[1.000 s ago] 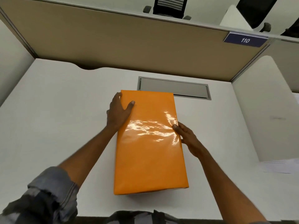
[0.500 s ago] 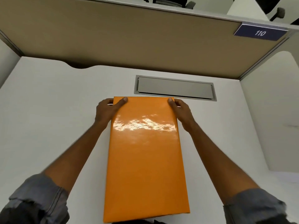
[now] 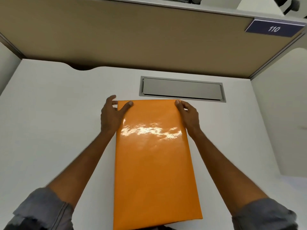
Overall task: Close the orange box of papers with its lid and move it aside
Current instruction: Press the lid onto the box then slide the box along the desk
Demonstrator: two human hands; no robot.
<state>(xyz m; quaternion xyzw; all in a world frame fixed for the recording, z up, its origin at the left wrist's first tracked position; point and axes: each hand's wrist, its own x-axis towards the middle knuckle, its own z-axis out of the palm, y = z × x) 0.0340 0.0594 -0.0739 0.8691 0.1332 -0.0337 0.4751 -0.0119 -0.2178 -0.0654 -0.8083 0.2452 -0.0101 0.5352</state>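
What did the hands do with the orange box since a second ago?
The right hand slid from the middle of the orange box's right side up to its far right corner. The left hand moved to the far left corner, thumb on top. The box turned from slightly slanted to straight. It stays closed on the white desk, below the grey cable hatch.

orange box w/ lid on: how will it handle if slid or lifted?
The orange box looks stiff, with straight edges and a flat top. Its glossy, glare-streaked skin is probably slippery. It sits low and wide on the desk, so it should slide rather than tip. Both hands grip its far corners.
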